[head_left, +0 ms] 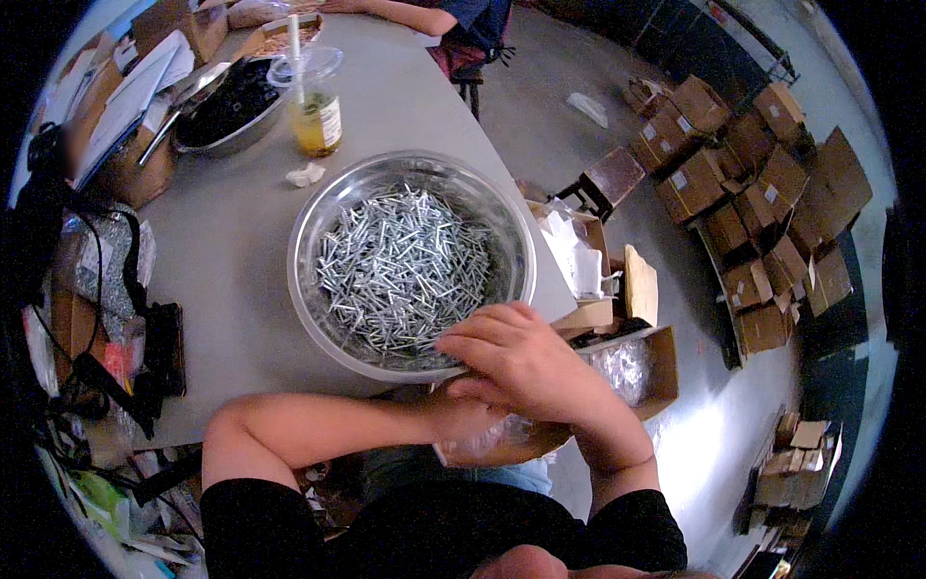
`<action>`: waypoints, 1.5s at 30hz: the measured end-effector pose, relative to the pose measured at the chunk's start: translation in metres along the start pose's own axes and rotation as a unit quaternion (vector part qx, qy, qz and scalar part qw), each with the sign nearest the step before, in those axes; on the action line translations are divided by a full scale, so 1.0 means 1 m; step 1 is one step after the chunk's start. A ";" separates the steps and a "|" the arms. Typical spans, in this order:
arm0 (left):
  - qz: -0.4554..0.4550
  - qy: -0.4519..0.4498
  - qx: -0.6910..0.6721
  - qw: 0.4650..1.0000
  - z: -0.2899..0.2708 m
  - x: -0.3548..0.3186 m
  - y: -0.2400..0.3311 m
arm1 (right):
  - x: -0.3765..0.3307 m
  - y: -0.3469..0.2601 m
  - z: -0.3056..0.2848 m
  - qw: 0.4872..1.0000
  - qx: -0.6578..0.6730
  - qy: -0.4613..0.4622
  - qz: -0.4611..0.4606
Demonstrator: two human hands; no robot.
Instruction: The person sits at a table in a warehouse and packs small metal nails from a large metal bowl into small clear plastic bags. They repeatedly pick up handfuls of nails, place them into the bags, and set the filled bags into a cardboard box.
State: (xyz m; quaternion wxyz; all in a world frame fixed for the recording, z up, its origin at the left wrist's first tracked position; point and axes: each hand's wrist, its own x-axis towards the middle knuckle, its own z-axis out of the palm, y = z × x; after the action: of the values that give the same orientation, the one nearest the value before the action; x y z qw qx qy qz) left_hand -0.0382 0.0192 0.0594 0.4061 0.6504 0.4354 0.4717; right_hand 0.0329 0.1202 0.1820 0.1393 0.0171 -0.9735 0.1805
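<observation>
A large steel bowl [318,207] full of silver screws [400,265] stands on the grey table [222,241]. My right hand [516,362] rests over the bowl's near rim, fingers curled and reaching among the screws. My left hand [463,420] sits below it at the table's edge, mostly hidden under the right hand, holding a clear plastic bag [482,444]. Whether the right fingers pinch any screws is hidden.
A second steel bowl [231,106] with dark parts and a lidded jar with a straw [313,96] stand farther back. Cables and a black device [159,352] lie at the left. Open cartons [637,362] sit beside the table; stacked cardboard boxes [762,193] fill the floor at right. Another person's arm [405,12] is at the far end.
</observation>
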 end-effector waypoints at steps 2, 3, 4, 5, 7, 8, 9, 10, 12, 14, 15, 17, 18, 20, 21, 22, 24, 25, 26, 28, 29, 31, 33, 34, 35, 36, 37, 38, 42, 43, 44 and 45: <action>-0.008 0.002 0.000 1.000 0.011 -0.004 -0.003 | 0.016 -0.005 0.008 0.997 -0.029 -0.074 0.008; -0.012 0.003 0.000 1.000 0.013 -0.005 -0.005 | 0.021 -0.006 0.011 0.993 -0.045 -0.109 0.014; -0.016 0.000 -0.006 1.000 0.016 -0.006 -0.006 | 0.026 -0.006 0.011 0.990 -0.039 -0.131 0.021; -0.020 0.003 -0.004 1.000 0.018 -0.006 -0.008 | 0.029 -0.005 0.010 0.990 -0.024 -0.139 0.022; -0.025 0.001 -0.009 1.000 0.021 -0.005 -0.012 | 0.031 -0.003 0.007 0.988 0.006 -0.154 0.026; -0.028 -0.002 -0.011 1.000 0.023 -0.005 -0.014 | 0.031 -0.001 0.004 0.987 0.018 -0.159 0.023; -0.031 -0.005 -0.016 0.999 0.025 -0.004 -0.015 | 0.031 0.000 0.002 0.986 0.029 -0.165 0.021; -0.033 -0.003 -0.016 0.999 0.026 -0.003 -0.017 | 0.031 0.001 0.001 0.985 0.041 -0.169 0.018; -0.042 -0.005 -0.020 0.999 0.025 -0.002 -0.019 | 0.031 0.002 0.002 0.986 0.052 -0.156 0.014; -0.048 -0.004 -0.026 0.999 0.025 -0.002 -0.021 | 0.031 0.003 0.004 0.988 0.055 -0.147 0.012; -0.052 -0.005 -0.028 0.998 0.025 -0.001 -0.022 | 0.032 0.004 0.006 0.988 0.052 -0.146 0.012; -0.060 -0.003 -0.032 0.998 0.021 -0.001 -0.026 | 0.034 0.004 0.006 0.985 0.036 -0.167 0.016; -0.063 -0.003 -0.033 0.997 0.021 -0.001 -0.027 | 0.037 0.003 0.006 0.981 0.023 -0.191 0.018; -0.067 0.001 -0.029 0.997 0.020 -0.001 -0.033 | 0.038 0.004 0.005 0.978 0.021 -0.206 0.024; -0.064 0.007 -0.024 0.998 0.023 -0.002 -0.037 | 0.036 0.005 0.004 0.979 0.031 -0.198 0.027; -0.060 0.017 -0.016 0.998 0.025 -0.003 -0.042 | 0.037 0.005 0.004 0.980 0.041 -0.192 0.028; -0.060 0.039 -0.010 0.997 0.032 -0.005 -0.050 | 0.044 0.006 -0.001 0.974 0.066 -0.215 0.028; -0.059 0.044 -0.009 0.997 0.030 -0.003 -0.047 | 0.045 0.007 -0.004 0.971 0.078 -0.224 0.031; -0.084 0.019 -0.034 0.996 0.026 -0.002 -0.045 | 0.045 0.010 -0.004 0.970 0.085 -0.228 0.026; -0.120 -0.015 -0.062 0.991 0.018 0.000 -0.042 | 0.045 0.017 0.000 0.966 0.100 -0.237 0.016; -0.129 -0.025 -0.066 0.989 0.015 0.001 -0.041 | 0.046 0.017 -0.002 0.965 0.114 -0.234 0.013; -0.112 -0.019 -0.036 0.993 0.013 0.003 -0.044 | 0.047 0.014 -0.007 0.963 0.141 -0.230 0.008; -0.065 0.047 -0.089 0.993 0.017 0.000 -0.039 | 0.040 0.011 -0.011 0.970 0.160 -0.184 -0.005; -0.068 0.045 -0.109 0.991 0.019 0.000 -0.040 | 0.036 0.009 -0.012 0.972 0.170 -0.163 -0.012; -0.070 0.043 -0.128 0.988 0.021 0.000 -0.041 | 0.032 0.006 -0.013 0.975 0.169 -0.144 -0.012; -0.097 0.004 -0.140 0.985 0.023 0.002 -0.050 | 0.027 0.003 -0.013 0.978 0.168 -0.125 -0.012; -0.123 -0.038 -0.152 0.980 0.025 0.004 -0.059 | 0.023 0.000 -0.014 0.980 0.166 -0.105 -0.010; -0.120 -0.032 -0.125 0.984 0.030 0.003 -0.067 | 0.019 -0.001 -0.013 0.982 0.163 -0.087 -0.021; -0.090 -0.029 -0.098 0.991 0.031 0.001 -0.060 | 0.001 -0.004 -0.012 0.986 0.162 0.025 -0.024; -0.078 -0.033 -0.111 0.990 0.021 0.002 -0.048 | -0.005 -0.005 -0.012 0.984 0.163 0.063 -0.015; -0.082 -0.032 -0.078 0.993 0.011 0.001 -0.036 | -0.011 -0.005 -0.012 0.984 0.161 0.076 0.010; -0.082 -0.038 -0.048 0.995 0.002 0.001 -0.021 | -0.020 -0.004 -0.014 0.983 0.155 0.090 0.041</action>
State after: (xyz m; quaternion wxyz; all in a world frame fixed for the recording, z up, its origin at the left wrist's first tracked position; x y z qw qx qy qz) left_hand -0.0396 0.0259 0.0390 0.4903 0.6095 0.4486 0.4322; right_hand 0.0565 0.1209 0.1907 0.2145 -0.0174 -0.9170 0.3358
